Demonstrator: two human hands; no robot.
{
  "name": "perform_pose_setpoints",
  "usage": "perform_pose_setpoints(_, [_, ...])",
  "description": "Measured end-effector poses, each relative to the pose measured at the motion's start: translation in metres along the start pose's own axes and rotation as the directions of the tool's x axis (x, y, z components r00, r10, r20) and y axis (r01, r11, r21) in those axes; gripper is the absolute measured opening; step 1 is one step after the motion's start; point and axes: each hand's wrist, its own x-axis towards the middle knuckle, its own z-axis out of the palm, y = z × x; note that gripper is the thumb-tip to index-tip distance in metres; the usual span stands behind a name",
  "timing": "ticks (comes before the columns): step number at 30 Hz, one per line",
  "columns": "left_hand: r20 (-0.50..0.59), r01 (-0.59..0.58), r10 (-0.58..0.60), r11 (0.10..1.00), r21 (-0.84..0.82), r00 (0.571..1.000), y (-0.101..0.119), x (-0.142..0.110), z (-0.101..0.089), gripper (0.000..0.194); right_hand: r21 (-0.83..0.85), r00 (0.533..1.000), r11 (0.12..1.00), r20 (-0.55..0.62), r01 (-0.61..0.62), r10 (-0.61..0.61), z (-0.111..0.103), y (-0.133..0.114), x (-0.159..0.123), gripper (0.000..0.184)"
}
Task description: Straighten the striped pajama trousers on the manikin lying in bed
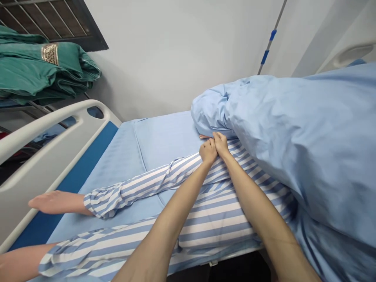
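Observation:
A figure in blue-and-white striped trousers (211, 207) lies on a hospital bed, its bare feet (55, 201) toward the left footboard. My left hand (208, 151) and my right hand (221, 144) are side by side at the top of the trousers. Both are closed, gripping the striped waistband. A light blue quilt (293, 133) is bunched up just past my hands and covers the figure's upper body, which is hidden.
The light blue bed sheet (158, 137) shows beyond the legs. A white and blue footboard (58, 137) stands at the left. Folded green cloths (44, 70) lie on a rack at the upper left. A white wall is behind.

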Motion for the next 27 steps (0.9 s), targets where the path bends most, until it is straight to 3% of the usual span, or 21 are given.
perform_pose_setpoints(2, [0.006, -0.003, 0.003, 1.0, 0.013, 1.0, 0.0, -0.001, -0.002, 0.053, -0.255, 0.997, 0.966, 0.072, 0.043, -0.026, -0.006, -0.007, 0.002, 0.034])
perform_pose_setpoints(4, [0.005, 0.003, -0.003, 1.0, 0.018, 1.0, 0.001, 0.0, -0.003, 0.052, -0.517, 0.987, 0.847, 0.15, 0.123, -0.052, -0.015, -0.014, 0.007, 0.029])
perform_pose_setpoints(7, [0.007, 0.008, -0.008, 1.0, 0.022, 1.0, 0.001, -0.001, -0.001, 0.045, -0.685, 0.96, 0.68, 0.255, 0.262, -0.113, -0.027, -0.017, 0.014, 0.024])
perform_pose_setpoints(9, [0.008, -0.001, 0.0, 1.0, 0.011, 1.0, 0.0, -0.002, 0.001, 0.043, -0.651, 0.957, 0.707, 0.253, 0.277, -0.143, -0.032, -0.009, 0.016, 0.027])
perform_pose_setpoints(12, [-0.017, -0.038, 0.037, 0.998, -0.046, 0.999, -0.001, -0.002, 0.005, 0.044, -0.551, 0.984, 0.815, 0.088, 0.177, -0.155, -0.032, 0.012, 0.014, 0.034])
perform_pose_setpoints(14, [-0.019, -0.067, 0.065, 0.992, -0.109, 0.998, -0.003, 0.0, 0.006, 0.045, -0.517, 0.986, 0.843, 0.016, 0.152, -0.168, -0.031, 0.024, 0.012, 0.034])
perform_pose_setpoints(17, [0.092, -0.112, 0.141, 0.956, -0.272, 0.986, -0.018, 0.009, -0.006, 0.041, -0.513, 0.982, 0.84, 0.031, 0.177, -0.189, -0.029, 0.031, 0.01, 0.032])
perform_pose_setpoints(19, [0.161, -0.086, 0.159, 0.918, -0.388, 0.974, -0.042, 0.015, -0.028, 0.04, -0.538, 0.982, 0.825, 0.03, 0.171, -0.184, -0.029, 0.031, 0.009, 0.031])
perform_pose_setpoints(21, [0.16, -0.046, 0.127, 0.901, -0.431, 0.979, -0.078, 0.015, -0.065, 0.041, -0.582, 0.985, 0.799, 0.027, 0.152, -0.168, -0.029, 0.03, 0.009, 0.03])
perform_pose_setpoints(24, [0.134, -0.033, 0.077, 0.952, -0.306, 0.988, -0.152, -0.002, -0.14, 0.04, -0.647, 0.99, 0.751, 0.04, 0.131, -0.139, -0.028, 0.029, 0.008, 0.031])
perform_pose_setpoints(27, [0.046, 0.016, -0.008, 0.982, -0.188, 0.999, -0.226, -0.035, -0.217, 0.042, -0.703, 0.991, 0.7, 0.053, 0.124, -0.122, -0.026, 0.027, 0.005, 0.033])
